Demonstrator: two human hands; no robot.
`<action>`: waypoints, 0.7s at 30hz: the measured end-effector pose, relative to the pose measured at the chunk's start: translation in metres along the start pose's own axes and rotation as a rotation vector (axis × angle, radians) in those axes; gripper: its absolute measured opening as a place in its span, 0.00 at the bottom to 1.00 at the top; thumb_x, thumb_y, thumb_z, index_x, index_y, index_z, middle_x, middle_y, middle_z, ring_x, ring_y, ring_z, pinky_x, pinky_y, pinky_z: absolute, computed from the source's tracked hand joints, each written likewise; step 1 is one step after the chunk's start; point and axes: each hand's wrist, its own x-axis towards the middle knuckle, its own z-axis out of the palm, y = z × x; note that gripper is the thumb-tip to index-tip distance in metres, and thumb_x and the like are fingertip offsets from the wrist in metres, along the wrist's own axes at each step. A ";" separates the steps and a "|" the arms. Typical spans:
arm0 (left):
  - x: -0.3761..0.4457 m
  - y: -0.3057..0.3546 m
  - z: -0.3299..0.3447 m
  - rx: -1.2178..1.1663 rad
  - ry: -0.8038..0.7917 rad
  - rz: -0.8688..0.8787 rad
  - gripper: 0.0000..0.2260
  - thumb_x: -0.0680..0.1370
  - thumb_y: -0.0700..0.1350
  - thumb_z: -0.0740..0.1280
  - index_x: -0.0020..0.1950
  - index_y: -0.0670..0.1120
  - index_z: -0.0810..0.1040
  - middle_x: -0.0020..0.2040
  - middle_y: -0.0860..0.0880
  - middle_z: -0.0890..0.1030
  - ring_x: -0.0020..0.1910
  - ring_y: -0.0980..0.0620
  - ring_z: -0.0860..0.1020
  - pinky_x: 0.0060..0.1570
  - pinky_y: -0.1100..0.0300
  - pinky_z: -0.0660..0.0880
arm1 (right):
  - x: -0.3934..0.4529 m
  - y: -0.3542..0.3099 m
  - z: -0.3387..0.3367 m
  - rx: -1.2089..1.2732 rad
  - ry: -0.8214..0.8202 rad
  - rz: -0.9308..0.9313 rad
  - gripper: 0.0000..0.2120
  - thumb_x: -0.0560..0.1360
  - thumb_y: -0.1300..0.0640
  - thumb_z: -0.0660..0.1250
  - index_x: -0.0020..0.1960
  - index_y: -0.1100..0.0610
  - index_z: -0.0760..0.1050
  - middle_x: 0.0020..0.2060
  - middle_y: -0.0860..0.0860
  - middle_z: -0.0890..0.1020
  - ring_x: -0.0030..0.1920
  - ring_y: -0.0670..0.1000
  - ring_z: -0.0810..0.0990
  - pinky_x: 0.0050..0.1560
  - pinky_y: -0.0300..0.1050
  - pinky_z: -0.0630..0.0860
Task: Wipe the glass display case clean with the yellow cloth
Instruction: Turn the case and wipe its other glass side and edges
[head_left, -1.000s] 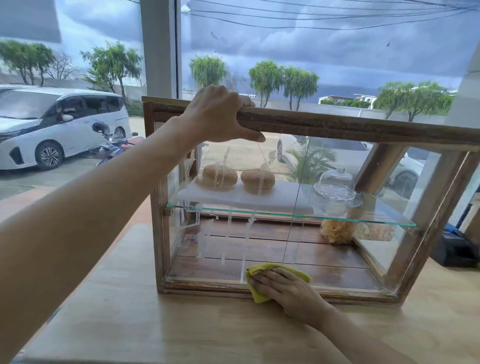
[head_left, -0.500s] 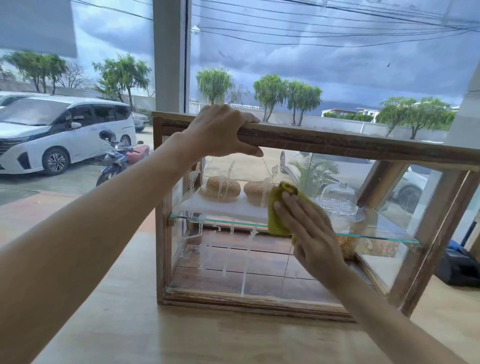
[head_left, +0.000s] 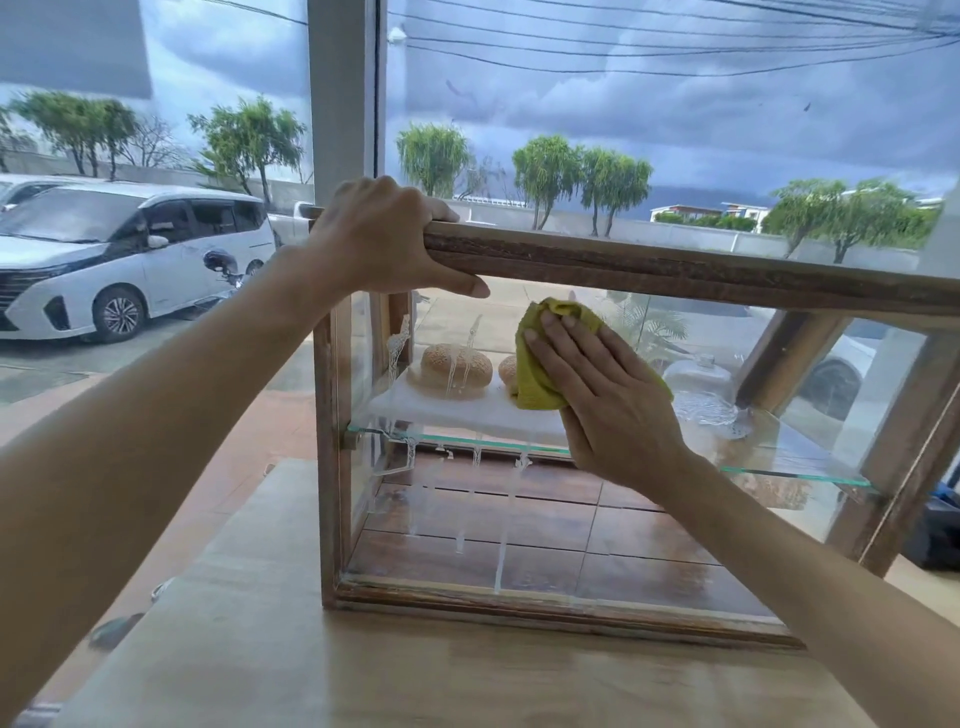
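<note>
Left hand is wrapped over the top wooden rail of the display case at its left corner, fingers curled over the far side and thumb laid along the front edge, closed firm on the wood; looks like a brace to keep the case from sliding on the table. Below and right of that grip, white cleaner streaks run down the front glass, from just under the thumb to the bottom frame, so the left part of the pane is not wiped yet. Behind the streaks, a bun sits on a white board on the glass shelf. Right of the streaks, right hand lies flat and open, palm pressing the yellow cloth against the front glass high up, just under the rail; the cloth is bunched under the fingers, sticking out above and to the left of them, pinned by pressure, not pinched. Right of that hand the glass looks mostly streak-free, with a glass dome visible through it. Judgement: wiping step is mid-pass on the front pane. Next move calls for carrying the cloth left, toward the bracing hand, then down over the runs, keeping even flat pressure and the left-hand hold so the case stays put.
</note>
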 end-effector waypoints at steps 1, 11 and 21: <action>0.000 0.000 0.001 0.002 0.002 0.000 0.49 0.55 0.81 0.56 0.63 0.49 0.79 0.35 0.48 0.83 0.32 0.49 0.76 0.43 0.58 0.74 | -0.003 -0.004 0.003 -0.001 -0.016 -0.028 0.28 0.75 0.60 0.58 0.75 0.59 0.60 0.75 0.54 0.60 0.75 0.52 0.56 0.75 0.51 0.55; -0.001 0.003 -0.002 -0.007 -0.010 -0.007 0.46 0.56 0.77 0.57 0.64 0.50 0.78 0.34 0.49 0.82 0.33 0.50 0.75 0.42 0.61 0.70 | -0.051 -0.040 0.034 0.025 -0.187 -0.152 0.31 0.75 0.58 0.57 0.76 0.58 0.55 0.75 0.52 0.56 0.76 0.50 0.53 0.76 0.50 0.51; -0.002 0.003 -0.002 0.003 -0.011 -0.013 0.46 0.57 0.77 0.59 0.65 0.50 0.78 0.31 0.50 0.79 0.34 0.50 0.74 0.43 0.61 0.68 | -0.099 -0.068 0.055 0.023 -0.362 -0.274 0.36 0.70 0.58 0.57 0.77 0.57 0.52 0.75 0.51 0.58 0.75 0.50 0.55 0.76 0.48 0.46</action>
